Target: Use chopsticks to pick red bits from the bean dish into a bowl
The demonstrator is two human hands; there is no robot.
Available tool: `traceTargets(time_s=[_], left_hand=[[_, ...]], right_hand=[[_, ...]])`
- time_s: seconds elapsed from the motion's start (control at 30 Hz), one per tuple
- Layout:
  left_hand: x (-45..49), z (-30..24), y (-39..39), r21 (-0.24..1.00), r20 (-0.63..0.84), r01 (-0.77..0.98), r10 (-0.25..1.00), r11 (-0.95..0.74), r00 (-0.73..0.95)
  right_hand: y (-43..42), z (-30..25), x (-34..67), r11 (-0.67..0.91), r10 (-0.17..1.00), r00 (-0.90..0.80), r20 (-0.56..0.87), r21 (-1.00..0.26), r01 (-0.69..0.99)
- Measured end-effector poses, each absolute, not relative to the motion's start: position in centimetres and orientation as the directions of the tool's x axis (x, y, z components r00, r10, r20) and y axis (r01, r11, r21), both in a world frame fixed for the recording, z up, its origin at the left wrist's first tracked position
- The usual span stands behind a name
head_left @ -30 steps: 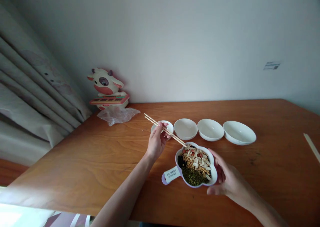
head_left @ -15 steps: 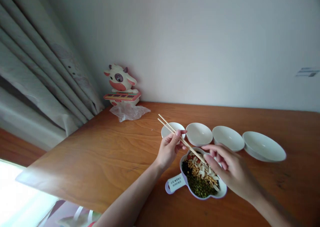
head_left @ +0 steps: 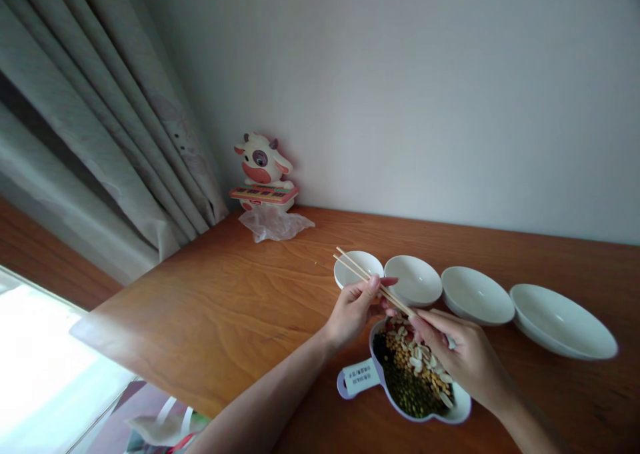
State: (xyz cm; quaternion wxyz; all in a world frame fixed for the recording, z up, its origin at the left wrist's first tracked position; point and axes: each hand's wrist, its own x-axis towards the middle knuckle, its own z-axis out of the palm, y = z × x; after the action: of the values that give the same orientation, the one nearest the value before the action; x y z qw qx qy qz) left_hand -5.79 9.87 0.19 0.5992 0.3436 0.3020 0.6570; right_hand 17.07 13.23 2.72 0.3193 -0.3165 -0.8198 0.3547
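My left hand point(head_left: 357, 304) has its grip curled around two slim, pale wooden chopsticks point(head_left: 353, 265); my right hand point(head_left: 457, 347) pinches their lower ends. If either slackens, I judge the pair could skew or drop into the purple-rimmed, white lobed dish point(head_left: 459, 409) of beans point(head_left: 415, 394) and pale nuts point(head_left: 416, 362) below, on the brown wooden table point(head_left: 235, 281). Sinking my right hand could tip it.

Inside the handled dish point(head_left: 463, 411): mung beans point(head_left: 417, 391). Over its far rim: chopsticks point(head_left: 399, 302). Behind it: four bowls point(head_left: 477, 295). Farther back, left: toy cow keyboard point(head_left: 264, 174).
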Motion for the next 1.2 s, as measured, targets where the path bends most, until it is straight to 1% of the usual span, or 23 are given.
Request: traceTargets(time_s=[0.1,0.2,0.27,0.33,0.4,0.47,0.53,0.63,0.7,0.77,0.83,0.9,0.97,1.03,1.1,1.13,1.17,1.2], left_hand=[[-6.0,0.3,10.1,0.791,0.119,-0.595,0.99,-0.139,-0.073],[-6.2,0.8,9.8,0.771,0.113,-0.627,0.993,-0.113,-0.04],[-6.3,1.2,9.4,0.746,0.097,-0.665,0.994,-0.041,0.047],[-6.7,1.5,8.8,0.714,0.11,-0.697,0.975,0.057,0.192],[-7.2,1.7,8.4,0.656,0.127,-0.733,0.931,0.179,0.341],[-7.7,1.7,8.2,0.607,0.13,-0.741,0.884,0.286,0.449],[-7.9,1.7,8.2,0.621,0.087,-0.691,0.844,0.369,0.529],[-7.7,1.7,8.1,0.727,-0.009,-0.555,0.815,0.404,0.58],[-7.2,2.0,7.9,0.815,-0.039,-0.449,0.809,0.366,0.587],[-6.8,2.4,7.7,0.874,-0.069,-0.345,0.79,0.342,0.609],[-6.6,2.7,7.5,0.889,-0.083,-0.302,0.77,0.344,0.633],[-6.8,2.8,7.6,0.886,-0.069,-0.316,0.769,0.34,0.635],[-7.2,2.8,7.7,0.871,-0.036,-0.377,0.807,0.315,0.59],[-7.6,3.0,7.9,0.818,0.008,-0.509,0.879,0.269,0.477],[-7.9,3.5,8.1,0.709,0.051,-0.675,0.94,0.203,0.337],[-8.1,3.8,8.1,0.644,0.063,-0.743,0.955,0.184,0.291],[-8.3,4.1,8.1,0.584,0.072,-0.793,0.961,0.175,0.265],[-8.6,4.4,8.1,0.531,0.077,-0.831,0.968,0.165,0.241]], right_hand=[[13.4,2.4,17.1,0.479,0.797,-0.538,0.275,-0.83,0.287],[13.5,1.8,17.0,0.406,0.82,-0.514,0.252,-0.889,0.212],[13.6,1.5,17.1,0.351,0.825,-0.514,0.236,-0.926,0.139],[13.8,1.1,17.5,0.252,0.833,-0.523,0.182,-0.966,0.066],[14.1,0.9,18.1,0.13,0.831,-0.544,0.119,-0.991,-0.017],[14.4,0.7,18.7,0.04,0.801,-0.592,0.086,-0.995,-0.09],[14.5,0.9,19.0,-0.007,0.745,-0.663,0.075,-0.993,-0.12],[14.1,1.8,18.8,-0.027,0.673,-0.738,0.053,-0.995,-0.097],[13.7,2.5,18.4,-0.001,0.648,-0.759,0.063,-0.997,-0.083],[13.4,2.9,18.0,0.044,0.625,-0.775,0.099,-0.995,-0.092],[13.3,3.0,17.8,0.049,0.62,-0.776,0.113,-0.993,-0.106],[13.4,2.7,17.7,0.014,0.663,-0.741,0.11,-0.991,-0.134],[13.7,2.1,17.7,0.007,0.731,-0.669,0.134,-0.982,-0.19],[14.0,1.5,17.8,0.082,0.789,-0.58,0.203,-0.97,-0.228],[14.3,1.0,18.0,0.237,0.832,-0.462,0.307,-0.95,-0.204],[14.5,0.8,18.1,0.342,0.84,-0.393,0.375,-0.927,-0.154],[14.7,0.7,18.4,0.458,0.828,-0.328,0.455,-0.886,-0.073],[14.9,0.5,18.7,0.576,0.79,-0.278,0.547,-0.817,0.032]])
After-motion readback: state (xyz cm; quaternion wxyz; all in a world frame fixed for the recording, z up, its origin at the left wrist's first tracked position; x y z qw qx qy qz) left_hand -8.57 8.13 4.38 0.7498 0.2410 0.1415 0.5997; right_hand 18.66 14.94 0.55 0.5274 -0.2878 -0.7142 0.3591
